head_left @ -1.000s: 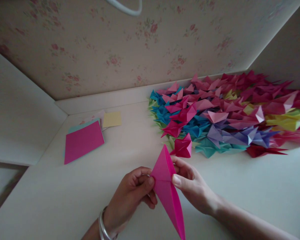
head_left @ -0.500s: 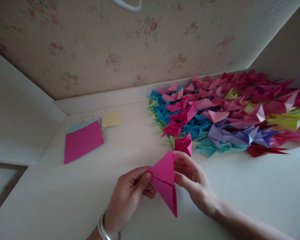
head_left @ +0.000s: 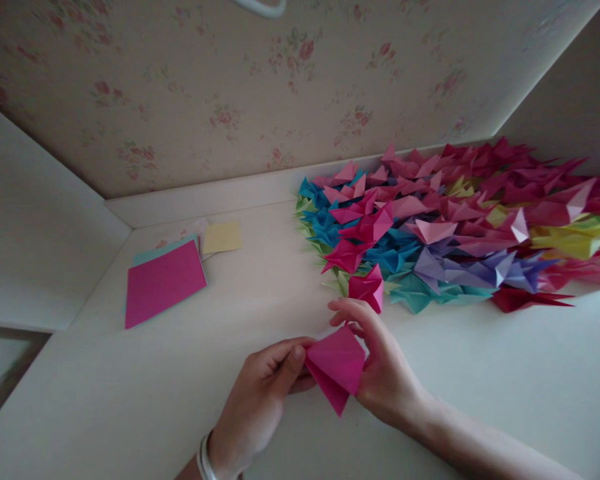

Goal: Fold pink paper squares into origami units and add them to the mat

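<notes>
Now the left hand point(head_left: 263, 393) pinches at nine o'clock, and the right hand point(head_left: 387, 367) holds at three, the bright-pink pointed folded paper point(head_left: 339, 357), become shorter, so folding seemingly advances.

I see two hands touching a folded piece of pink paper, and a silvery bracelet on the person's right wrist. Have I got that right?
Not quite: the bracelet is on the left wrist, as the head view shows. The left hand and right hand do both touch the folded pink paper.
</notes>
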`<state>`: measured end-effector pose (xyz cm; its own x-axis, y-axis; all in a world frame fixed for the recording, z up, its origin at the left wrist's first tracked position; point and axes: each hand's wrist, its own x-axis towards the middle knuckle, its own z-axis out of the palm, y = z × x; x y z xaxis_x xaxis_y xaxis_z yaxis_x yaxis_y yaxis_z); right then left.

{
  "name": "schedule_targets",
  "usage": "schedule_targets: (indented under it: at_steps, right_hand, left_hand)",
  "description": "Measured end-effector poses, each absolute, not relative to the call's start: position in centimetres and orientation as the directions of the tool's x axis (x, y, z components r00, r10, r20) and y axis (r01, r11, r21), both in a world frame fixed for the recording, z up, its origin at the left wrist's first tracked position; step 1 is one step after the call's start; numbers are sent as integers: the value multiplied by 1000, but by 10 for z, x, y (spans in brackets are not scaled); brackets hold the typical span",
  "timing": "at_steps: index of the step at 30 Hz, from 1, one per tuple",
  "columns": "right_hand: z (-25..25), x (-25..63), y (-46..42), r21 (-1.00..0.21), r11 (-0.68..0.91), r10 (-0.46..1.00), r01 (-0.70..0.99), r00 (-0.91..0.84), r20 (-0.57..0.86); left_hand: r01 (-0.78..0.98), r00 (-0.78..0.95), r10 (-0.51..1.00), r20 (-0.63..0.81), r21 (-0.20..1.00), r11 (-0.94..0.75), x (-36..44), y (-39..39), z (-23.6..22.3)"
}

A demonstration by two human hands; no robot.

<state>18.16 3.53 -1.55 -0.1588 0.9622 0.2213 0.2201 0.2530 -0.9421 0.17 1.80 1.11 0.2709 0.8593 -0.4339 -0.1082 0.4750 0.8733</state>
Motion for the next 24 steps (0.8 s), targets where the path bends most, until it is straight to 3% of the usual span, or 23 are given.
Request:
schedule_targets:
  at_steps: [5, 12, 16, 20, 24]
  right_hand:
    - [-20, 190, 32, -808, 463, 886, 364, -224, 406]
    - [-18, 193, 28, -836, 454, 884, 309, -275, 378]
    - [-14, 189, 31, -969, 224, 958, 106, -205, 199]
    - [-10, 189, 37, -986, -112, 984, -120, -149, -94]
    - [-7, 185, 39, -978, -208, 947, 22, -247, -207]
  left_hand:
    - [-230, 361, 842, -401, 837, 497, 7, 19, 13]
    - [-284, 321, 858, -402, 823, 492, 7, 19, 8]
    - [-175, 139, 902, -409, 886, 429, -2, 22, 5]
    - [151, 31, 964, -263, 955, 255, -6, 21, 8]
    - [302, 55, 979, -194, 938, 169, -2, 16, 13]
